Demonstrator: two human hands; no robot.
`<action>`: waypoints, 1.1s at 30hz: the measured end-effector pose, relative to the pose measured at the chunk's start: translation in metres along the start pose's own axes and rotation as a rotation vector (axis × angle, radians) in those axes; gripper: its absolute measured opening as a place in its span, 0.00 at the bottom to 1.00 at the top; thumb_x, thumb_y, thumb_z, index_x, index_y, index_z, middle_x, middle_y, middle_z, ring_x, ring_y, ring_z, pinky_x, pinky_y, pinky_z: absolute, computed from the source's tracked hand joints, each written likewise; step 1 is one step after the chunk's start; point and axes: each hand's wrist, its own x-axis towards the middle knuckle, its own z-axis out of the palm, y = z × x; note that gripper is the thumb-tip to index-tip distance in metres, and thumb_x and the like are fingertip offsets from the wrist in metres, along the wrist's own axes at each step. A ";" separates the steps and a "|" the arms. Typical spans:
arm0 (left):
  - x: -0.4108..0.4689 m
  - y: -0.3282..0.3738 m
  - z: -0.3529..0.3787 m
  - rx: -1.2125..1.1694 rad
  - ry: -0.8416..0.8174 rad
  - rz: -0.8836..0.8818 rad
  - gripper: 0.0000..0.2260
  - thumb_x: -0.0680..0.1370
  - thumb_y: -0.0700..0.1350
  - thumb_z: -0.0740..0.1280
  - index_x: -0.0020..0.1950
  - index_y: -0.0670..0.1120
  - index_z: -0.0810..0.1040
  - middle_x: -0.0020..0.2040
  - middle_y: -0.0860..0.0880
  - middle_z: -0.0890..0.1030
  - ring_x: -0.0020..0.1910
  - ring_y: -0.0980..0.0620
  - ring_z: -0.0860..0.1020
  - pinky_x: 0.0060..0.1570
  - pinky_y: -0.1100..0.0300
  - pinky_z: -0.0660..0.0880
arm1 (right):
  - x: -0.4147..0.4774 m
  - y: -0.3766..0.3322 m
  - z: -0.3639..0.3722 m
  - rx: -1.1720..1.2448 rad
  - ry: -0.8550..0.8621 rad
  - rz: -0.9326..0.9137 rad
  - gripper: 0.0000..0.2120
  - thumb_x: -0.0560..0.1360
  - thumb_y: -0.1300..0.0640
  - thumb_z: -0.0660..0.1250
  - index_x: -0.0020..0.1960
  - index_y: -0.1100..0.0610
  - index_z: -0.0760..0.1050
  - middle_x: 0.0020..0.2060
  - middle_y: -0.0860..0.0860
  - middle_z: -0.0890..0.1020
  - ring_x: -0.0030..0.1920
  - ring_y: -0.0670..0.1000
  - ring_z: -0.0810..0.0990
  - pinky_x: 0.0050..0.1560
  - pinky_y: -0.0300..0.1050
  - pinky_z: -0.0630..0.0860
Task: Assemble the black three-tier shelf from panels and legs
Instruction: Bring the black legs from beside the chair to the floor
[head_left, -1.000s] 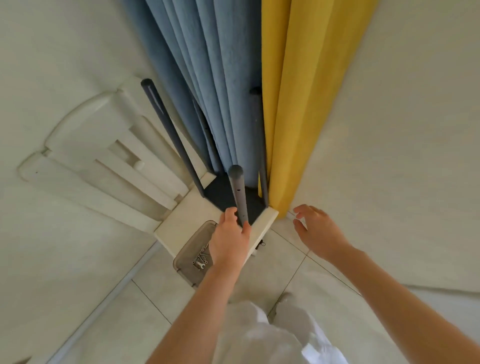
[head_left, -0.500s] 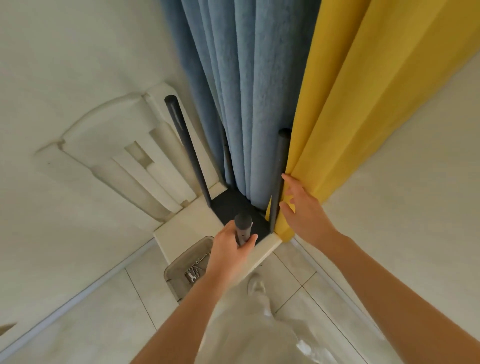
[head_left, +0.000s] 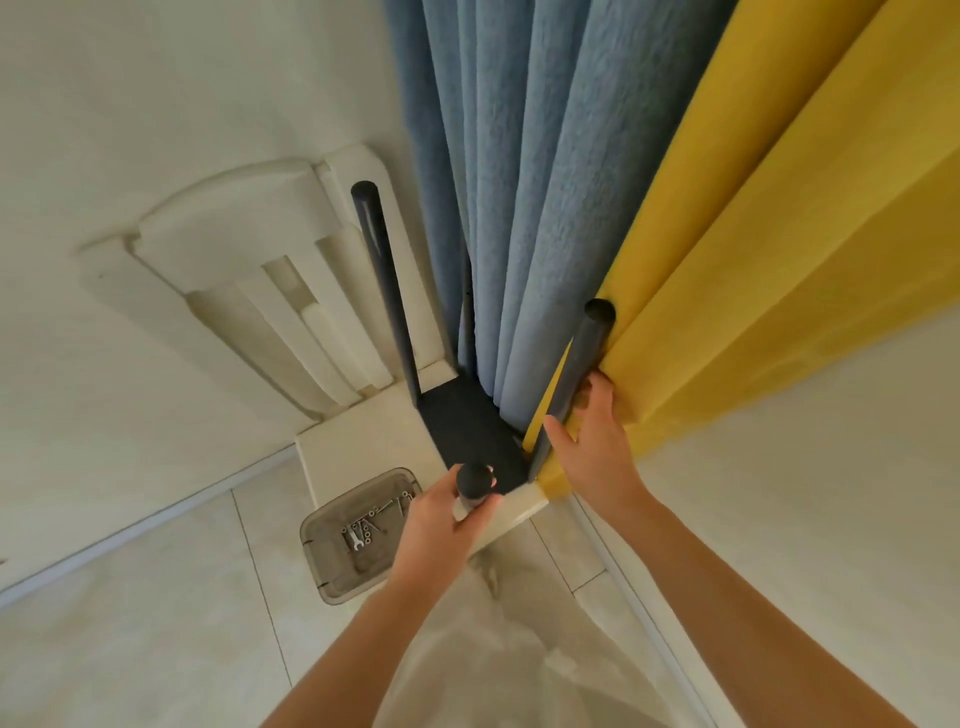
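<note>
Left hand (head_left: 441, 525): we grip the near leg (head_left: 474, 479), 6 o'clock on the panel (head_left: 467, 426).
Right hand (head_left: 592, 441): we clasp the 3 o'clock leg (head_left: 584, 353), beside the yellow curtain (head_left: 753, 260).

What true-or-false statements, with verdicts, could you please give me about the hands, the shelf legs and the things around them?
1. The left hand grips the nearest leg. True.
2. The right hand rests flat on the floor. False: it grips the curtain-side leg, next to the yellow curtain.
3. The black panel lies on the white chair. True.
4. The clear box of hardware sits on the chair seat. False: it stands on the floor beside the chair.
</note>
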 end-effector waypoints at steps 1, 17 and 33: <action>-0.001 0.003 0.001 -0.011 0.015 -0.007 0.09 0.72 0.61 0.67 0.52 0.68 0.76 0.50 0.65 0.81 0.50 0.61 0.81 0.54 0.60 0.79 | 0.001 0.002 -0.001 -0.006 0.003 -0.006 0.31 0.78 0.56 0.69 0.75 0.58 0.57 0.69 0.57 0.70 0.66 0.56 0.74 0.61 0.44 0.73; -0.004 0.020 -0.015 -0.064 0.276 -0.182 0.11 0.79 0.52 0.68 0.54 0.68 0.71 0.51 0.77 0.77 0.52 0.76 0.75 0.50 0.74 0.67 | -0.005 0.008 -0.010 -0.103 -0.033 -0.251 0.23 0.81 0.60 0.63 0.73 0.60 0.62 0.57 0.59 0.78 0.54 0.54 0.81 0.53 0.44 0.79; -0.038 0.077 -0.033 -0.235 0.493 -0.050 0.10 0.79 0.46 0.69 0.56 0.58 0.73 0.51 0.61 0.84 0.53 0.61 0.82 0.51 0.67 0.75 | -0.035 -0.030 -0.052 0.126 -0.114 -0.479 0.26 0.81 0.61 0.62 0.77 0.55 0.59 0.66 0.53 0.73 0.67 0.49 0.73 0.66 0.44 0.72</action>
